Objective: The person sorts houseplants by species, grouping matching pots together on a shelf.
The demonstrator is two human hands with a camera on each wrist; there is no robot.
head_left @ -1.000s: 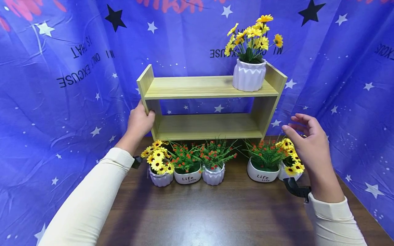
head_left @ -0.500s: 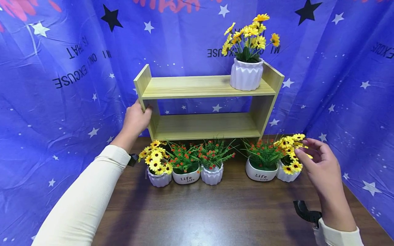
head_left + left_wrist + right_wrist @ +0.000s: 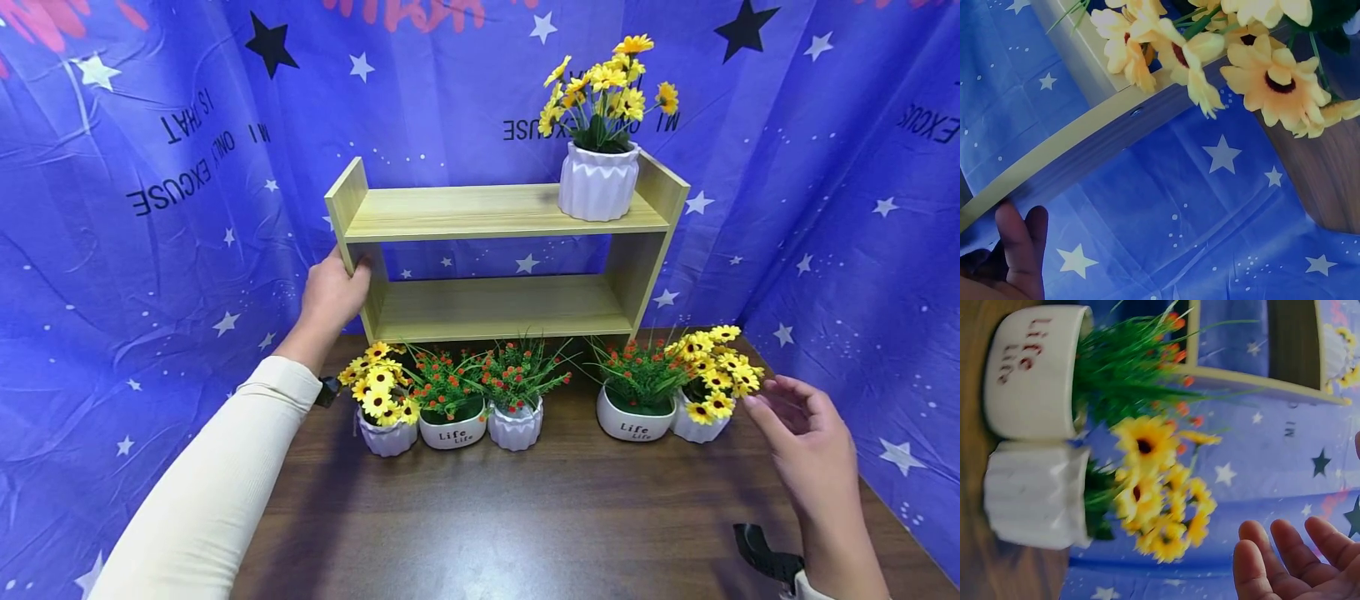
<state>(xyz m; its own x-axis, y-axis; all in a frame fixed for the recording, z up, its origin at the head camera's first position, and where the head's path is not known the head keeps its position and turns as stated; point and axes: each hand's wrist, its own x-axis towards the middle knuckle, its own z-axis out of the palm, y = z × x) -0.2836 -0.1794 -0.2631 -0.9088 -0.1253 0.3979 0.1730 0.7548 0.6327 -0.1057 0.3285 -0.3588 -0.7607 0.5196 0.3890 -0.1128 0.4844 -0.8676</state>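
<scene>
My left hand (image 3: 332, 292) grips the left side panel of a light wooden two-tier shelf (image 3: 450, 310), its thumb on the inner face. In the left wrist view, fingertips (image 3: 1016, 237) lie along the panel's outer side. My right hand (image 3: 813, 446) holds nothing, its fingers loosely bent. It is just right of a white ribbed pot (image 3: 699, 428) of yellow daisies (image 3: 718, 379). Beside that pot stands a white oval "Life" planter (image 3: 634, 422) with red-flowered grass. Another ribbed pot (image 3: 598, 185) with yellow flowers sits at the right end of the top tier.
Before the shelf's left half stand a ribbed pot of yellow daisies (image 3: 387, 437), a "Life" planter (image 3: 452, 433) and a ribbed pot of red-flowered grass (image 3: 516, 428). A blue star-printed curtain (image 3: 450, 100) hangs behind and at both sides of the brown wooden table (image 3: 465, 517).
My right hand has moved down and to the right, from beside the shelf's right panel to beside the rightmost daisy pot. My left hand keeps its grip on the shelf.
</scene>
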